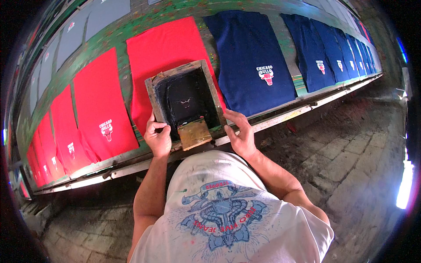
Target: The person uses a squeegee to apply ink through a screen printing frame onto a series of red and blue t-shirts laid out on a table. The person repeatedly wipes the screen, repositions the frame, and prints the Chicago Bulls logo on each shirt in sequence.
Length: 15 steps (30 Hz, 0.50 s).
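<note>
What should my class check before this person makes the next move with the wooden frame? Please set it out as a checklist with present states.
1. Wooden frame placed over the red cloth: ok, it covers part of the cloth's lower half.
2. Left hand at the frame: ok, by its lower left corner.
3. Right hand gripping firmly: cannot tell; thumb and fingers are spread beside the lower right side.
4. Wooden block in hand: not ok, it rests at the frame's near end, neither hand holding it.
5. Frame flat against the cloth: cannot tell from above.
</note>
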### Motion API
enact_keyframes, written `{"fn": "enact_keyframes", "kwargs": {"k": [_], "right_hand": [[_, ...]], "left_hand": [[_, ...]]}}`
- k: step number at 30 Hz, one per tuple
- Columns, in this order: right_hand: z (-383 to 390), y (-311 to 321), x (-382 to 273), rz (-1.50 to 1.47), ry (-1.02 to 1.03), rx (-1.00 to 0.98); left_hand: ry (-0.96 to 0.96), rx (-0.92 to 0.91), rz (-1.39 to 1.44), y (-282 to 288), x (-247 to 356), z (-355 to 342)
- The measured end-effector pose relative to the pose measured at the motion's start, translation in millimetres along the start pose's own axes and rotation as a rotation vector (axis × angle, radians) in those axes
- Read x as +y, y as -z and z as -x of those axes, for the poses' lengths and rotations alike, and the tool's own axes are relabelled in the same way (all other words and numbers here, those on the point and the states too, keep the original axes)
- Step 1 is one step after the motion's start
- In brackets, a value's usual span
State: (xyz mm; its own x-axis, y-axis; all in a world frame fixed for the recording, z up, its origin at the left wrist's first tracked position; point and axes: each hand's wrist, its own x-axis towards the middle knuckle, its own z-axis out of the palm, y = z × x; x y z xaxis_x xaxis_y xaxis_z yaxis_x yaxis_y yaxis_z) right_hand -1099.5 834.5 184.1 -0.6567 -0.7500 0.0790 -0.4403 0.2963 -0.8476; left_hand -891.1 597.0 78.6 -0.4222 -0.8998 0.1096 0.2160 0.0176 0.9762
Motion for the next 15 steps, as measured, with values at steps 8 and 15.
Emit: {"fn": "enact_keyframes", "kwargs": {"k": [8,15], "right_hand": [[-18.8,-11.3,-41.5,0.106,0.452,-0.329],[-23.1,-37.0,-68.6,0.452,0.561,-0.38]], "left_hand": [[-0.007,0.038,-0.08,-8.4,6.8,1.5],[-0.049,0.026,-0.241,-12.2,14.7,0.2]]}}
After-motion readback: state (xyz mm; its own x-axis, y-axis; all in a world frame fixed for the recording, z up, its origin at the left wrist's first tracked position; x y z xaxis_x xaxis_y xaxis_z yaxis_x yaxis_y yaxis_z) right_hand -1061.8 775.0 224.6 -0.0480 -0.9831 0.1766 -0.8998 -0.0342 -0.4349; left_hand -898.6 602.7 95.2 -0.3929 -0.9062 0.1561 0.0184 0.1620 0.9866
